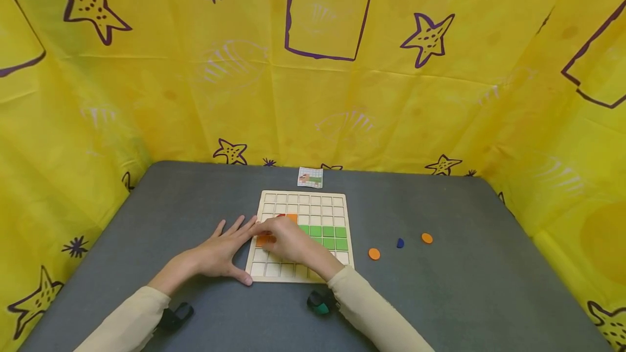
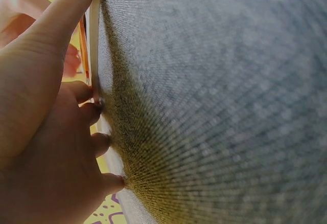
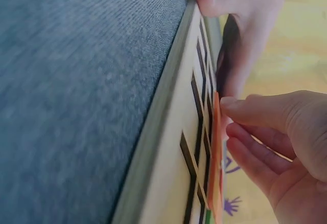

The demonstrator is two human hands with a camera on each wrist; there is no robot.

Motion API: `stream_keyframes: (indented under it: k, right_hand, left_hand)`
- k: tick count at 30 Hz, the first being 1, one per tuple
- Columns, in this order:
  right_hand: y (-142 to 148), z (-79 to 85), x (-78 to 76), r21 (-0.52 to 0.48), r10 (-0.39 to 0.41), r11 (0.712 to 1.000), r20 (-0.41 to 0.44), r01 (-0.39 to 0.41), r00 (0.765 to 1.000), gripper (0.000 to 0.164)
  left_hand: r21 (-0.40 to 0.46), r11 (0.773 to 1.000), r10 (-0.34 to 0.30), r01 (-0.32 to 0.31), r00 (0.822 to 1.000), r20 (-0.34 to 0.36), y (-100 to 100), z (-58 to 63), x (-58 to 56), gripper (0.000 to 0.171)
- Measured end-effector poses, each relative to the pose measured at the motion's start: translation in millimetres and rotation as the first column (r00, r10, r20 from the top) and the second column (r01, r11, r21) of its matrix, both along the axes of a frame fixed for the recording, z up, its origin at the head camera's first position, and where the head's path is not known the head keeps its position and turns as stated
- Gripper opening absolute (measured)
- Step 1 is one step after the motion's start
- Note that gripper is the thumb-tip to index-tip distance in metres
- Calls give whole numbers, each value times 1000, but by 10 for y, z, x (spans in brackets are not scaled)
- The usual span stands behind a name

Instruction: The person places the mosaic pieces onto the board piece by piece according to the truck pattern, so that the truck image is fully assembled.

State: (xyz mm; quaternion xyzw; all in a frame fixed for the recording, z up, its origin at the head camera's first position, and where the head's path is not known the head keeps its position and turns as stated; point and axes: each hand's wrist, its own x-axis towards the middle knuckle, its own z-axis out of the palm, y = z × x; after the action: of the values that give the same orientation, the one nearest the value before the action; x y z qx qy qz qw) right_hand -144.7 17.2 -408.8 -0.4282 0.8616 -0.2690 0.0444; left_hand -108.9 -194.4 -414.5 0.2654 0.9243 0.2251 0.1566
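Note:
A wooden grid board (image 1: 305, 199) lies on the table, with green square tiles (image 1: 329, 231) filling part of two rows on its right. My left hand (image 1: 215, 254) rests flat with fingers spread, its thumb and forefinger at the board's left edge. Over the board's left side, my right hand (image 1: 286, 238) bends its fingers down at an orange tile (image 1: 262, 240). In the right wrist view its thumb touches an orange piece (image 3: 216, 147) standing slightly proud of the grid. Another orange tile (image 1: 292, 217) and a bit of dark red show just beyond the knuckles.
A small printed pattern card (image 1: 310, 177) lies behind the board. To the right are two orange discs (image 1: 374, 254) and a small dark blue piece (image 1: 400, 243). Yellow patterned cloth (image 1: 313, 96) encloses the grey table (image 1: 440, 297) at the back and sides.

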Motion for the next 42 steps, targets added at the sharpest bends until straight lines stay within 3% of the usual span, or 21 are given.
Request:
stream_keyframes:
  k: [15, 26, 42]
  right_hand:
    - [423, 107, 156, 7, -64, 998, -54, 65, 996, 26]
    - [803, 94, 110, -57, -132, 990, -48, 129, 990, 27]
    - [1278, 98, 81, -76, -212, 976, -78, 206, 974, 26]
  left_hand:
    - [-53, 998, 28, -28, 1000, 11, 20, -3, -19, 125]
    - [-61, 998, 23, -22, 1000, 11, 30, 4, -25, 127]
    - [-69, 997, 34, -33, 999, 22, 28, 8, -22, 127]
